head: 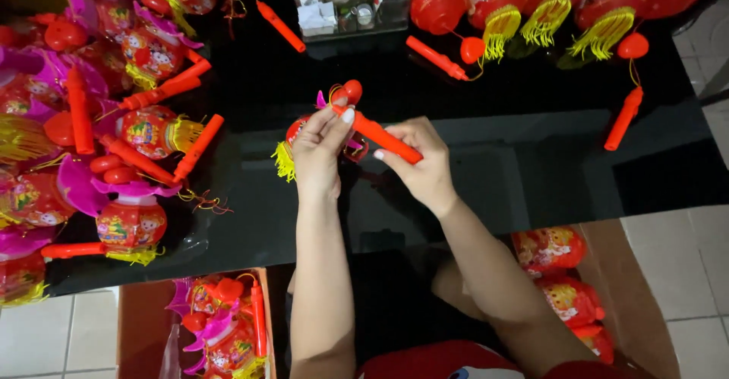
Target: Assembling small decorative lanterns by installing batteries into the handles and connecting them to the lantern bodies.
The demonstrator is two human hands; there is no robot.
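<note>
Lantern handle, the orange stick, sits pinched in my right hand, fingers closed round its lower end so it slants up and to the left across the gap between my hands. Its rounded red knob pokes out just above my left hand, whose fingers curl closed over the upper part of the stick and over the small red toy lantern behind them; the yellow tassel hangs out at the left of my palm. I judge I am fitting stick and lantern together, and the next move needs a steady hold and careful alignment at the knob. Both hands hover above the black bench. Finished lanterns pile at the left, more hang along the far edge, and cardboard boxes of them stand below.
</note>
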